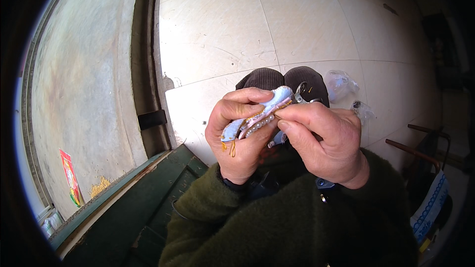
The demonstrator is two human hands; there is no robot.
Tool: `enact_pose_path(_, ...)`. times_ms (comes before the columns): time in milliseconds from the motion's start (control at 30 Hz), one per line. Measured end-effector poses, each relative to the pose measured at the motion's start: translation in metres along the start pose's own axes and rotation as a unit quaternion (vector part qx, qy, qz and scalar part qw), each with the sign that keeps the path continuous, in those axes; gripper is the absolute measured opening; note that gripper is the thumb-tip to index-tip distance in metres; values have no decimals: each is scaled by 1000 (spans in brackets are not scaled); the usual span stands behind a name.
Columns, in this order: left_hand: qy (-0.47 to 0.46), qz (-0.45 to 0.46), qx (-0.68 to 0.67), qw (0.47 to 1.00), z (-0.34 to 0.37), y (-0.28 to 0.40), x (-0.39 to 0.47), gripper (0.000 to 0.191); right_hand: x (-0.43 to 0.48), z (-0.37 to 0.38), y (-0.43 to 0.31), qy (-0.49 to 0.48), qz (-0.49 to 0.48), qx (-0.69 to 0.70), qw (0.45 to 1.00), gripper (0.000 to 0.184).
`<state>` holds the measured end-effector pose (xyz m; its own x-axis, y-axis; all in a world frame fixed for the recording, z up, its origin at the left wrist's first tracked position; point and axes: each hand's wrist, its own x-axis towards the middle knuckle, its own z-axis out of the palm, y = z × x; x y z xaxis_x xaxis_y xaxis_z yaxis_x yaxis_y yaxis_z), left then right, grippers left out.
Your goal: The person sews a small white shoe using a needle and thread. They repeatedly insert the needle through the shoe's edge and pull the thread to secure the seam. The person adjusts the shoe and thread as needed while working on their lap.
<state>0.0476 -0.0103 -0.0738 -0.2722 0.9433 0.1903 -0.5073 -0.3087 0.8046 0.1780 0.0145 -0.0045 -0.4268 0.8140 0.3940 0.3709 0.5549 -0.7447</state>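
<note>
My left hand (237, 126) grips a small light-blue fabric piece (276, 98) with yellow stitching along its edges. A pink layer and a row of pearl-like beads (259, 126) run along its side, and yellow thread ends (232, 149) hang from the lower end. At the piece's right edge, the thumb and forefinger of my right hand (326, 139) pinch close to the beads. Whether a needle is between those fingertips is too small to tell. Behind my hands, a metal tool with a ring handle (301, 91), perhaps scissors, rests on my lap. Another light-blue piece (277, 140) shows partly below.
Clear plastic bags (340, 85) lie on the tiled floor (219, 18) to the right of my knees. A metal-framed chair (415, 146) stands at right. On the left are a door track (146, 63), a green wooden door panel (159, 200) and a red packet (70, 176) outside.
</note>
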Motion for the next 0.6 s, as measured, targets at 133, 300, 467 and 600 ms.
enact_pose_path(133, -13, 27, 42, 999, -2, -1, 0, 24, -2, -1, -2, -6, 42, 5, 999, 13)
enact_pose_path(300, -17, 53, 70, 996, -3, -3, -1, 24, -4, -1, -3, -10, 64, 12, 998, 12)
enact_pose_path(467, -36, 103, 133, 985, -7, -5, 0, 23, -4, -2, -4, -16, 85, 25, 996, 12)
enact_pose_path(600, -55, 133, 152, 978, -9, -7, 1, 22, -5, -2, -4, -17, 89, 26, 996, 12)
